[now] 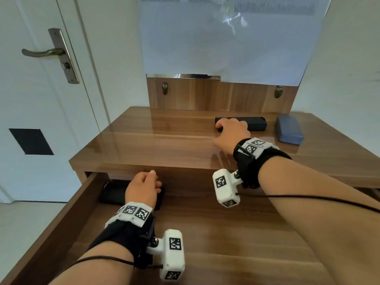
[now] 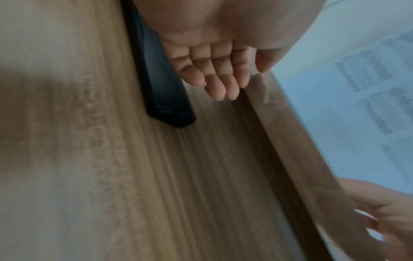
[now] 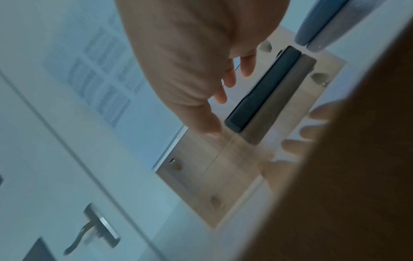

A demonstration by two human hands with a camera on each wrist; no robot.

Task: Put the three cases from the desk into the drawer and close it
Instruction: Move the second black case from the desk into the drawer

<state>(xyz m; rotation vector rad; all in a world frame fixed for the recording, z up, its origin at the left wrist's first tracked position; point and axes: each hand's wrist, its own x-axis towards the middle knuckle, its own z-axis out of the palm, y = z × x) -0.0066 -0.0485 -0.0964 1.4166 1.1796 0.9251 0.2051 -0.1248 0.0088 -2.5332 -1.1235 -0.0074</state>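
The drawer [image 1: 59,225] under the desk top [image 1: 164,140] stands pulled out. A black case [image 1: 113,193] lies flat at its back left. My left hand [image 1: 156,181] hovers just over that case [image 2: 161,91] with fingers [image 2: 216,88] straight and relaxed, holding nothing. On the desk top, a dark navy case [image 1: 254,123] lies near the back panel. My right hand [image 1: 219,133] reaches over its left end with fingers spread. In the right wrist view, the fingers [image 3: 221,95] are not curled round the case [image 3: 263,88]. A lighter blue case [image 1: 289,128] lies to its right.
A white door with a metal handle [image 1: 45,52] stands to the left of the desk. The wooden back panel [image 1: 205,95] carries two small knobs and a large paper sheet [image 1: 226,38]. Cables run from both wrist cameras along my forearms.
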